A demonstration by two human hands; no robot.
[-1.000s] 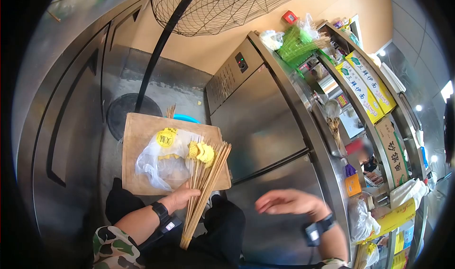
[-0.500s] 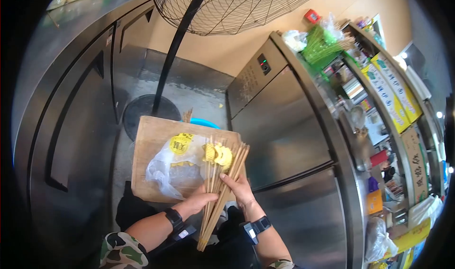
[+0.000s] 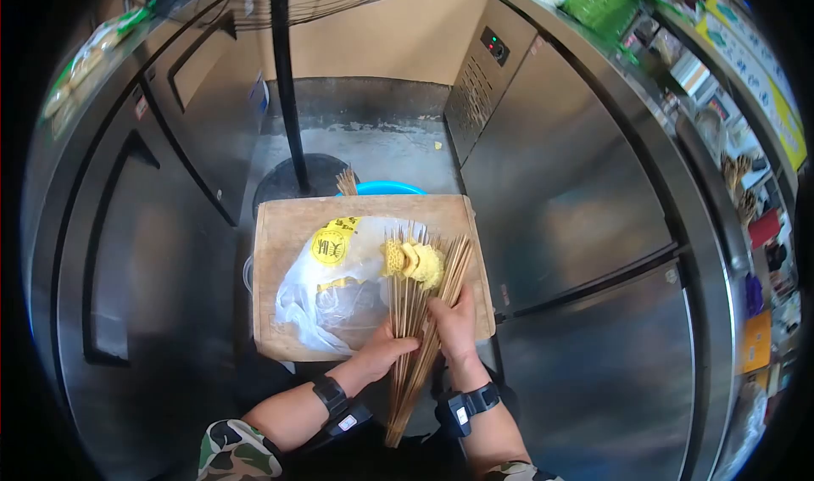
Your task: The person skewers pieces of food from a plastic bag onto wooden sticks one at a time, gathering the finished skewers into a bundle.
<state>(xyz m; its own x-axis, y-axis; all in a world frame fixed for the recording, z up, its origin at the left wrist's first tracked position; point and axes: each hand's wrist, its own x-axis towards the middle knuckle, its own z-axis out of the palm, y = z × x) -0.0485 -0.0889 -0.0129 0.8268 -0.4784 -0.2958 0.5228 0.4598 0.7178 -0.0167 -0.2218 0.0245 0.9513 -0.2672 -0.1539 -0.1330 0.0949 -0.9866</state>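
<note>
My left hand (image 3: 383, 352) and my right hand (image 3: 454, 327) both grip a fanned bundle of bamboo skewers (image 3: 421, 311) over a wooden cutting board (image 3: 288, 235). Yellow food pieces (image 3: 413, 260) are threaded near the tips of some skewers. A clear plastic bag with a yellow label (image 3: 332, 282) lies on the board just left of the skewers. The skewers' lower ends hang past the board's near edge, between my wrists. Each wrist wears a black band.
Stainless steel fridge doors (image 3: 577, 226) stand to the right and steel cabinets (image 3: 153, 226) to the left. A blue tub (image 3: 386, 188) with more sticks (image 3: 346, 181) sits behind the board. A fan pole (image 3: 287, 82) rises from a round base. Shelves with boxes (image 3: 746, 65) are at far right.
My right hand came in from the right and took hold of the skewer bundle beside my left hand. The view swung down and to the left, centring the board.
</note>
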